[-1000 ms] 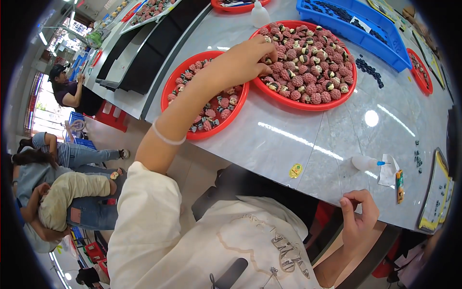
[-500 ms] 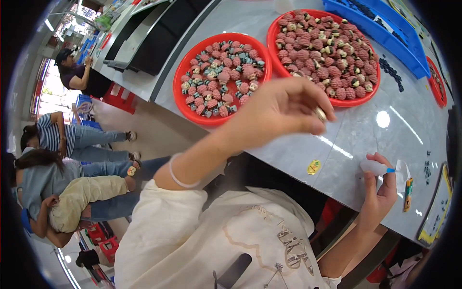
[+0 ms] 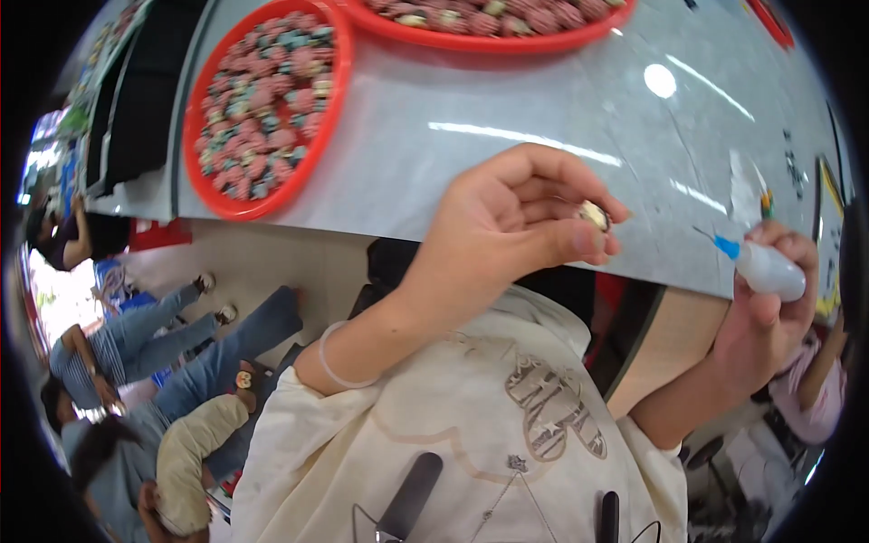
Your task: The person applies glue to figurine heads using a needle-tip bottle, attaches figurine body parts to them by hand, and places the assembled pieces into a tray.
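Observation:
Between the thumb and fingertips of my left hand (image 3: 507, 217) is a small cream-coloured piece (image 3: 594, 214) with a dark edge, held above the table's near edge. My right hand (image 3: 769, 330) is wrapped round a translucent white glue bottle (image 3: 774, 273). Its blue tip (image 3: 726, 246) carries a thin needle that points up and left, toward the left hand. The needle and the small piece are well apart. Both hands hover in front of my cream shirt.
On the grey table (image 3: 407, 163), a red tray (image 3: 340, 100) at the left holds pink bumpy pieces mixed with grey-blue and cream ones. A second red tray (image 3: 507, 42), cut off at the top, holds similar pieces. Small dark pieces (image 3: 793, 163) lie far right. People stand or sit at left.
My view has swung, so the trays sit further up and left. My right hand has lifted the bottle off the table area and turned its needle tip toward the left hand, which keeps its piece.

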The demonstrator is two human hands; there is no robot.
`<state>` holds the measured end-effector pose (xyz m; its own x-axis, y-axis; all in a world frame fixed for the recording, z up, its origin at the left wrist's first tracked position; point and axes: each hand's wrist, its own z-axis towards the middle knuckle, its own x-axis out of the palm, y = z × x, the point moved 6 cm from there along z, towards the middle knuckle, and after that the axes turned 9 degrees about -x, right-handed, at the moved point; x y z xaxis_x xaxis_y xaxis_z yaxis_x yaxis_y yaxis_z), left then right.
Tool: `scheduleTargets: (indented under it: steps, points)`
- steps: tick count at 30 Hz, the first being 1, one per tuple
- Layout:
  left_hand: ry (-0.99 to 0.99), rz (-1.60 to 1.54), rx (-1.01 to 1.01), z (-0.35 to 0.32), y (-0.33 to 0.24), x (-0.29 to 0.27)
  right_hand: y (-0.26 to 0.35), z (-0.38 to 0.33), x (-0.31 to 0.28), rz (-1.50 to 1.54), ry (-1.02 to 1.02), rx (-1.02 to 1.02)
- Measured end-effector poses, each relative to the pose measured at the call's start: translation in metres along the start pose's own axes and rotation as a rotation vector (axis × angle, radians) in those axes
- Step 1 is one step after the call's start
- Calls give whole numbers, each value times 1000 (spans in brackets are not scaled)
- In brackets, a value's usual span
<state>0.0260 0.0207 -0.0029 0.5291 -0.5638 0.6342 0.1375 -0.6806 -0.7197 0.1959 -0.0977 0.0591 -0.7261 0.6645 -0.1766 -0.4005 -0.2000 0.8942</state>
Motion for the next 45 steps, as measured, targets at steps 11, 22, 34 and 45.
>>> scheduleTargets:
  steps: [11, 22, 34, 45]
  points:
    - [45, 110, 58, 1, 14, 14, -4, -2, 4, 135, 214, 44]
    - [79, 42, -4, -1, 16, 16, 17, -9, 6, -139, 148, -170]
    - [75, -35, -60, -1, 17, 16, 34, -22, 4, -239, 178, -226]
    - [60, 24, -19, 4, 13, 12, 21, -9, -13, 1, 219, -246]
